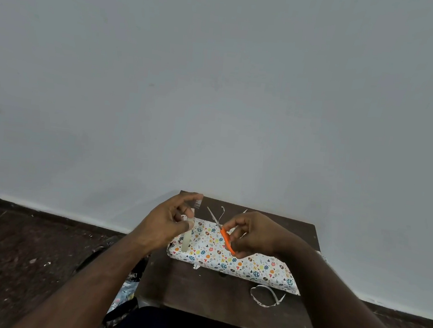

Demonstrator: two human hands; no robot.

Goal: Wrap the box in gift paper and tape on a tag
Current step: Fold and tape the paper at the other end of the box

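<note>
The box (240, 264), wrapped in white paper printed with small coloured eggs, lies flat on a small dark table (198, 289). Above its left end my left hand (167, 225) pinches a roll of clear tape (186, 236), with a pulled strip held up at my forefinger. My right hand (251, 234) grips orange-handled scissors (225, 237) above the box; their blades are apart and point up and left toward the strip. No tag is visible.
A curled offcut of gift paper (267, 297) lies on the table in front of the box. A thin paper sliver (221, 214) sits behind the scissors. The wall is close behind the table. Scraps and a bag lie on the dark floor (16, 250) at left.
</note>
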